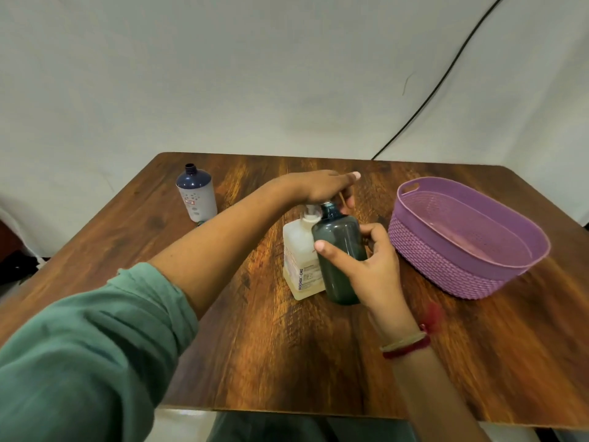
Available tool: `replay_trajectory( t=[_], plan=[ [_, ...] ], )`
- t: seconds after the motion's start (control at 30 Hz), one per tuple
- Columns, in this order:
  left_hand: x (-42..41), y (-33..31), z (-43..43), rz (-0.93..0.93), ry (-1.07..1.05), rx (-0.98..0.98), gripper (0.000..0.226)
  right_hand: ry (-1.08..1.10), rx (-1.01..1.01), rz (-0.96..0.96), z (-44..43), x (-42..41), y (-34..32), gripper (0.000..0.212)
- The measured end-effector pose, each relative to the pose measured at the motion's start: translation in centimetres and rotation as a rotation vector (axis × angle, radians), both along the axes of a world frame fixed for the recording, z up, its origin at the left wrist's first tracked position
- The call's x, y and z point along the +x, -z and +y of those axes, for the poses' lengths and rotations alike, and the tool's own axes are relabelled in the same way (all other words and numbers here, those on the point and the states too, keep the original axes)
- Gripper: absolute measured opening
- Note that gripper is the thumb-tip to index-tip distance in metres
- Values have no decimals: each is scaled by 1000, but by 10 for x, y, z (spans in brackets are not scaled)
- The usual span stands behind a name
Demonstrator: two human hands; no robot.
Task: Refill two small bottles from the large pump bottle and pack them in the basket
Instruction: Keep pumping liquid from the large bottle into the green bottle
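Note:
The large pump bottle [299, 260], pale and translucent with a white pump, stands mid-table. My left hand [322, 186] lies flat on top of its pump head, fingers extended. A small dark teal bottle [339, 250] is held upright against the pump's spout, its open neck right under my left palm. My right hand [373, 263] grips this bottle from the right, thumb across its front. A second small bottle [197, 194], dark blue on top and white below, stands uncapped at the far left. The purple basket [446, 266] sits at the right with nothing in it.
A small dark cap [201, 222] lies at the foot of the blue-and-white bottle. A black cable [446, 74] runs down the white backdrop to the table's far edge. The wooden table [287, 362] ends close to my body.

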State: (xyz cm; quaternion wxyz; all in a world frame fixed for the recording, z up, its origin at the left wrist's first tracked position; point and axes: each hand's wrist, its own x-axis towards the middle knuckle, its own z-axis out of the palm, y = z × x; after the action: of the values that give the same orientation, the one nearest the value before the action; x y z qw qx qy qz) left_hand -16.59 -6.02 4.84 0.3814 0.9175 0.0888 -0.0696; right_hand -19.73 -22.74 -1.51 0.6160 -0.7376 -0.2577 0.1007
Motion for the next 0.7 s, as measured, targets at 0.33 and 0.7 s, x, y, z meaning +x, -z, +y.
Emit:
replay_trajectory(
  t=[0.33, 0.7],
  plan=[
    [-3, 10, 0, 76, -69, 34, 64, 15, -31, -11, 1, 0, 7, 58],
    [5, 10, 2, 84, -48, 90, 62, 13, -35, -29, 0, 0, 3, 60]
  ],
)
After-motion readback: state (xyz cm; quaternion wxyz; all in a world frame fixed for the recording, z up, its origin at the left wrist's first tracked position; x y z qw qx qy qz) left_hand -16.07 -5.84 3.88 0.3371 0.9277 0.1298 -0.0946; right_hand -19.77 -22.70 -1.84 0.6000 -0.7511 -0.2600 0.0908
